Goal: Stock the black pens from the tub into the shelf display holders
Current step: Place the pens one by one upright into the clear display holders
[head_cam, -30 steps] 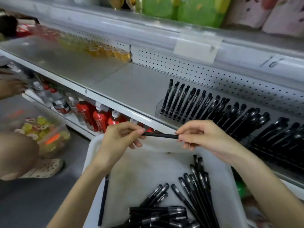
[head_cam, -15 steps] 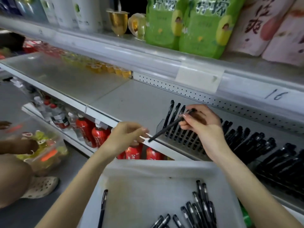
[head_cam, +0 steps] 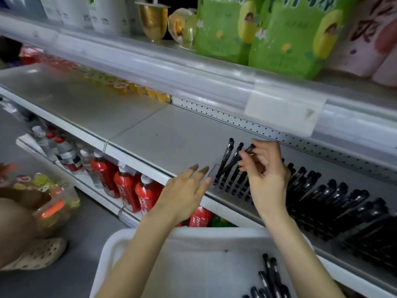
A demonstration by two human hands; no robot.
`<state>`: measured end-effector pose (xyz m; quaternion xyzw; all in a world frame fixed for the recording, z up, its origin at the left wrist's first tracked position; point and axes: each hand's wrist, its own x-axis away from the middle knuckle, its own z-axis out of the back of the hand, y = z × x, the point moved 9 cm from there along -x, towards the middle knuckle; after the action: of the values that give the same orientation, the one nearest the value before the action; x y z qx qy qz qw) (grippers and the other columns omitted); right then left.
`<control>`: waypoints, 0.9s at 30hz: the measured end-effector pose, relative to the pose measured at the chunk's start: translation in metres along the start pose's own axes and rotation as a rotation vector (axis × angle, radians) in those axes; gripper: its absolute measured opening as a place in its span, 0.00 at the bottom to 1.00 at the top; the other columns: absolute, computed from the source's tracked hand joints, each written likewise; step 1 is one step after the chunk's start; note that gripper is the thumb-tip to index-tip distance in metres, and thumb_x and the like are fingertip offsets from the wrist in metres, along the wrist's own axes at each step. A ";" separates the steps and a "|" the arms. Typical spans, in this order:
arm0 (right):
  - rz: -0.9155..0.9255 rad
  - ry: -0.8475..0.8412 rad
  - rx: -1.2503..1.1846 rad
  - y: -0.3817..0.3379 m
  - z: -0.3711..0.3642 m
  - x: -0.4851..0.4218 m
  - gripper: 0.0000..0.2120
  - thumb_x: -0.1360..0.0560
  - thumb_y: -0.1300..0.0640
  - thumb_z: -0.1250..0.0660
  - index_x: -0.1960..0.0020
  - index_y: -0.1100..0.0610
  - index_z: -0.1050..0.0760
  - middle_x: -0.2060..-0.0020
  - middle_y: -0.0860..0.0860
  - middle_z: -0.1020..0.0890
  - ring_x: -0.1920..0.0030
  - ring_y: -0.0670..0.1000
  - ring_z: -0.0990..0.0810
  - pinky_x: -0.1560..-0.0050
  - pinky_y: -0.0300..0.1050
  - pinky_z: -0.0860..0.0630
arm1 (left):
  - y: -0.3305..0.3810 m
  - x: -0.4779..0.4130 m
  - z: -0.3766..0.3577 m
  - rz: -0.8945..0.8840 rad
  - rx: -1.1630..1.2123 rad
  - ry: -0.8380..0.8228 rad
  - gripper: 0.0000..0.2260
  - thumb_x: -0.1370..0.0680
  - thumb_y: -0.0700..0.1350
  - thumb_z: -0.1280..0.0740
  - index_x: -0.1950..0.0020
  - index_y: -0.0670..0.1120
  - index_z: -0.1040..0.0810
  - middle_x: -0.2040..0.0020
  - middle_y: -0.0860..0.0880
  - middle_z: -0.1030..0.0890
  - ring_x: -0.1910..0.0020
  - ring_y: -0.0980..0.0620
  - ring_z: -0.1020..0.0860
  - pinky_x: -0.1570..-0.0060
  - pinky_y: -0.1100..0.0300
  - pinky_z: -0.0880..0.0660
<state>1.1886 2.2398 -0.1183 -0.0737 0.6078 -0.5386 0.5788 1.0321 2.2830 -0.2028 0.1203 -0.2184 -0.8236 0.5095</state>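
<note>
The right hand (head_cam: 266,173) is pinching a black pen (head_cam: 232,163) at the display holder's (head_cam: 211,175) left end.
Its fingers are curling round the slanted pen; the left hand (head_cam: 184,190) is hovering empty, fingers spread, by the shelf's (head_cam: 171,143) front edge.

Head-worn view, angled down, close to shelf (head_cam: 171,143)

My right hand (head_cam: 266,175) covers the middle of the holder (head_cam: 214,169), so I cannot tell which slot the pen (head_cam: 233,162) in my fingers is meeting. Further right the pens (head_cam: 343,207) blur into 1 dark mass, past counting. The tub (head_cam: 189,233) and its loose pens (head_cam: 269,274) are cut by the bottom edge; my right forearm (head_cam: 300,254) hides its right rim. The label (head_cam: 283,112) is unreadable. At left a person (head_cam: 15,222) is cut off, blurred.
</note>
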 end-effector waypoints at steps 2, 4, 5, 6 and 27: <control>0.032 -0.032 0.015 0.001 -0.004 -0.001 0.13 0.25 0.60 0.33 0.44 0.49 0.31 0.57 0.40 0.24 0.61 0.43 0.18 0.59 0.39 0.20 | -0.003 -0.001 -0.002 0.001 -0.001 -0.009 0.26 0.20 0.61 0.58 0.24 0.55 0.44 0.23 0.50 0.42 0.25 0.52 0.42 0.28 0.47 0.42; 0.048 -0.069 0.027 0.005 -0.011 0.000 0.12 0.26 0.58 0.32 0.44 0.50 0.30 0.57 0.41 0.23 0.60 0.45 0.18 0.59 0.40 0.20 | -0.005 -0.003 -0.005 0.004 -0.002 -0.016 0.26 0.21 0.61 0.59 0.24 0.56 0.43 0.24 0.50 0.42 0.26 0.52 0.42 0.29 0.47 0.41; 0.077 -0.081 0.047 0.004 -0.014 0.000 0.11 0.26 0.58 0.32 0.45 0.51 0.29 0.58 0.42 0.22 0.60 0.46 0.18 0.59 0.41 0.20 | -0.006 -0.003 -0.005 0.005 -0.001 -0.015 0.25 0.20 0.60 0.58 0.24 0.56 0.42 0.24 0.49 0.41 0.26 0.51 0.41 0.29 0.47 0.41; 0.116 -0.090 0.080 0.003 -0.017 0.000 0.10 0.26 0.58 0.32 0.46 0.53 0.27 0.59 0.44 0.21 0.61 0.48 0.18 0.59 0.42 0.20 | -0.007 -0.004 -0.006 0.009 0.000 -0.019 0.24 0.19 0.60 0.57 0.25 0.56 0.41 0.24 0.49 0.41 0.26 0.51 0.41 0.29 0.48 0.41; 0.204 -0.132 0.256 -0.010 -0.034 -0.007 0.08 0.28 0.63 0.28 0.50 0.62 0.21 0.61 0.52 0.19 0.64 0.46 0.21 0.61 0.29 0.26 | -0.011 -0.006 -0.014 0.021 0.082 -0.069 0.25 0.20 0.60 0.58 0.24 0.57 0.42 0.25 0.49 0.40 0.26 0.49 0.41 0.30 0.46 0.39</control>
<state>1.1591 2.2596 -0.1153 0.0275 0.4991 -0.5442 0.6738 1.0321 2.2888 -0.2203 0.1102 -0.2705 -0.8122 0.5050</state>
